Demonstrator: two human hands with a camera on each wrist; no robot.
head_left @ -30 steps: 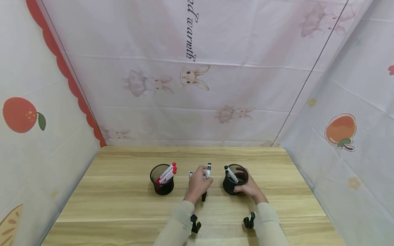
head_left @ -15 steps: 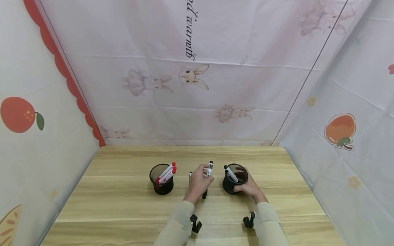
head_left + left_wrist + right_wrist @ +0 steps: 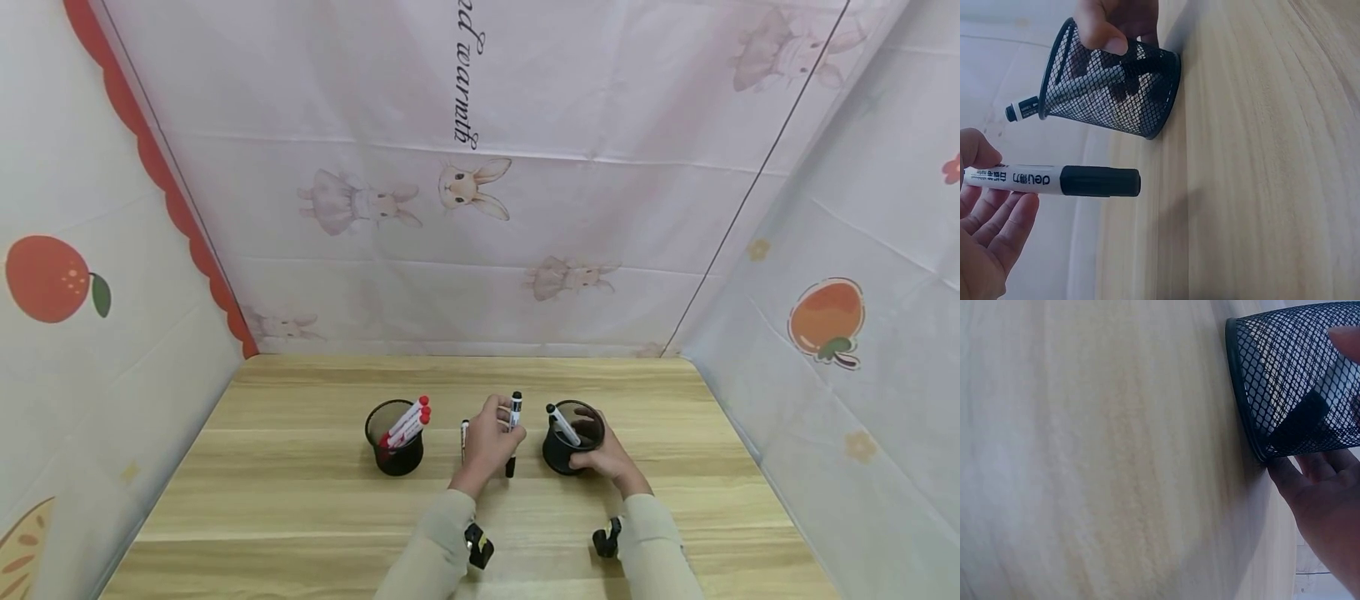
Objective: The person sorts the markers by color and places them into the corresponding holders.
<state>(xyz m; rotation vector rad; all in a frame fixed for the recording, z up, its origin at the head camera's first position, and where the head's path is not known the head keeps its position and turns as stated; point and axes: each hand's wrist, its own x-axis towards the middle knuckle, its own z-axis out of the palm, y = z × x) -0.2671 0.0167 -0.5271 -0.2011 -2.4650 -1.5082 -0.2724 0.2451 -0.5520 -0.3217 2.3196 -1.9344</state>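
My left hand (image 3: 487,443) pinches a black-capped whiteboard marker (image 3: 515,412) between thumb and fingers, held upright above the table. In the left wrist view its large black cap points toward the tabletop, and the label shows on the white barrel. My right hand (image 3: 611,458) grips a black mesh pen cup (image 3: 558,457) from the right side, thumb in front. Leaning inside that cup is another black-and-white marker (image 3: 566,425), its end above the rim. Just left of my left hand, a further white marker (image 3: 463,442) with a black end is partly hidden by the hand.
A second black mesh pen cup (image 3: 401,461) stands to the left, holding several red-and-white markers (image 3: 408,427). The wooden table (image 3: 285,500) meets printed cloth walls at its back and sides.
The left hand has moved slightly to the right with its marker, which now stands more upright and closer to the right cup. The right hand and both cups stay put.
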